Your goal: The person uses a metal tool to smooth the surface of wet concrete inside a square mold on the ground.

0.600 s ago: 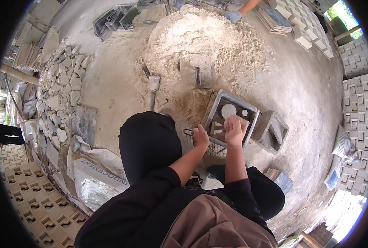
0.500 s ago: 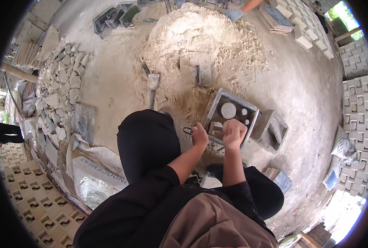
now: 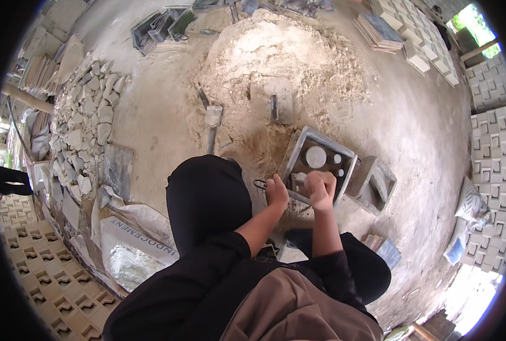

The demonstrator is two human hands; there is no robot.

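Crouched low over a grey metal mould (image 3: pixel 320 165) on the floor (image 3: pixel 156 122), near the foot of a sand heap (image 3: pixel 281 54). Left hand (image 3: pixel 277 193) clamped on the mould's near left edge, fingers curled over the rim, probably to steady the frame against sliding. Right hand (image 3: pixel 321 190) closed on the near edge too, fingers bent around a small pale thing, too hidden to name. Mould tilted a little, round and square blanks showing inside, likely shaping the hollows of a block. Just right of the mould, touching or almost so, a second open box (image 3: pixel 374 183), seemingly kept within reach. Beyond the mould, a trowel (image 3: pixel 212 116) flat on the floor at the heap's left edge and a short upright bar (image 3: pixel 274 107) stuck in the sand. Rubble pile (image 3: pixel 85 122) along the floor's left side, a torn sack (image 3: pixel 130 241) beside the left knee. Patterned blocks (image 3: pixel 500 142) stacked at the right edge, well apart.
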